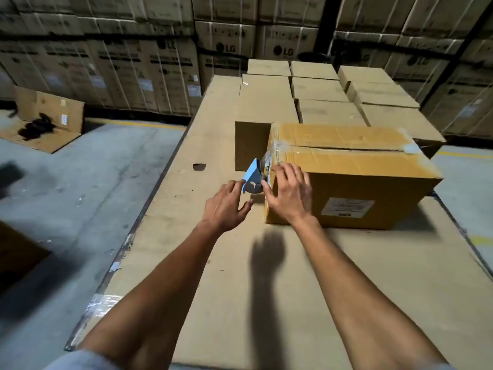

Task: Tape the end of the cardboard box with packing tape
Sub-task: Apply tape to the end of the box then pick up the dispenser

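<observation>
A brown cardboard box (346, 161) with a white label on its near side lies on the cardboard-covered work surface (213, 263). Clear packing tape (274, 149) wraps over its left end and runs along the top seam. A blue tape dispenser (252, 173) sits against that left end, tape stretched from it onto the box. My left hand (226, 204) pinches the dispenser's lower part between forefinger and thumb. My right hand (288, 193) lies spread on the box's near left corner, its thumb beside the dispenser.
A smaller box (250, 145) stands just behind the dispenser, and several sealed boxes (320, 89) fill the far end. The surface's left edge drops to a concrete floor with a flattened carton (45, 121). Tall stacked cartons (160, 68) line the back.
</observation>
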